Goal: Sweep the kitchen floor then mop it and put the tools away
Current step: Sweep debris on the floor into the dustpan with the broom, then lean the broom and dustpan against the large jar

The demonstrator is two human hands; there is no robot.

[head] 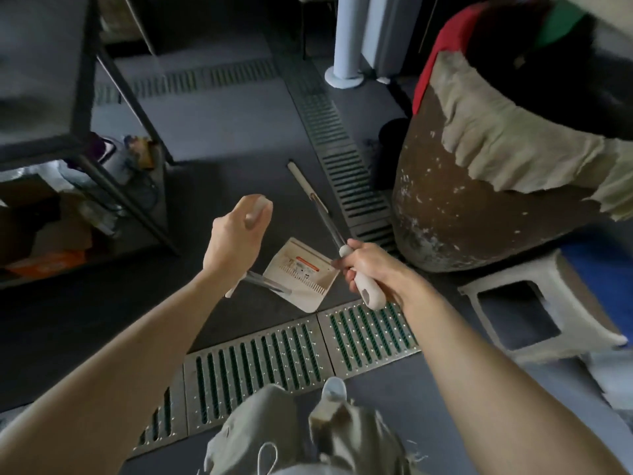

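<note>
Currently the right hand [373,272] is curled round the pale handle of the broom [322,207], whose shaft runs away to the far side, its head lying on the dark floor [222,132] beside the drain grate [346,166]. The left hand [236,238] is wrapped round the top of the dustpan's long handle; the dustpan [303,274] sits between the hands, tilted, whether it touches the floor cannot be told. The dustpan's contents cannot be made out.

Assessment: the sweeping stage is in hand; mopping is not begun. To do it well, the pan's lip should lie flat against the floor, clear of the near grate [274,354], so debris does not fall through the slots. Short strokes toward the pan are advised. The brown bin [479,207] at right restricts the broom's swing.
</note>
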